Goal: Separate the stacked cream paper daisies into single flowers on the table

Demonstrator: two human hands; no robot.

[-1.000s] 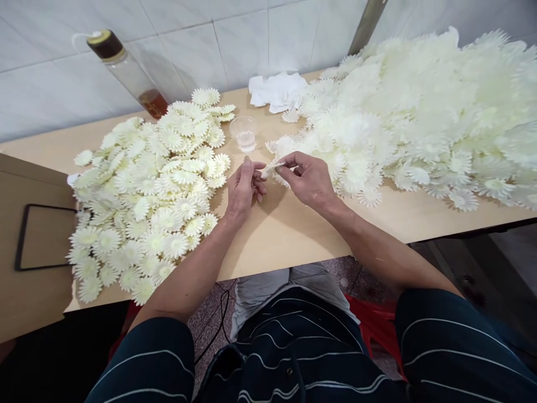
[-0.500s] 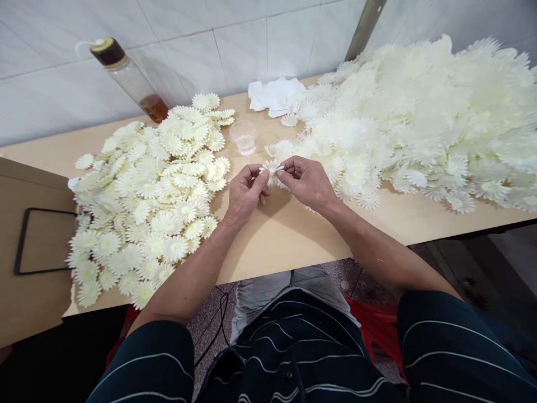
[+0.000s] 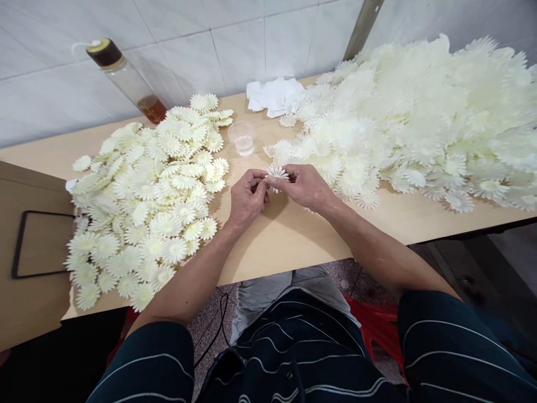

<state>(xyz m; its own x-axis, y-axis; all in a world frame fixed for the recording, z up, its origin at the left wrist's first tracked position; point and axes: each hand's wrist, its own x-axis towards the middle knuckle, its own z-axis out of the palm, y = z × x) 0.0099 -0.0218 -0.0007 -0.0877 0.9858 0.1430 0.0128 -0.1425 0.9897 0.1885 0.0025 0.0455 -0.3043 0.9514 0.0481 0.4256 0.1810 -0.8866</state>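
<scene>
Flower head (image 3: 277,174), cream, many-petalled, pinched between fingertips of left hand (image 3: 247,198) and right hand (image 3: 308,187), both closed on it, meeting just above middle of table (image 3: 285,235). Loose heap (image 3: 419,112) of same pieces fills right side; flatter spread (image 3: 155,190) covers left. Behind: bottle (image 3: 126,78) with brown liquid, crumpled white cloth (image 3: 272,95), small clear cup (image 3: 243,137). Piece looks feather-light, thin, floppy; petals likely crease. Grip best near centre, lightly, not by petal tips.
</scene>
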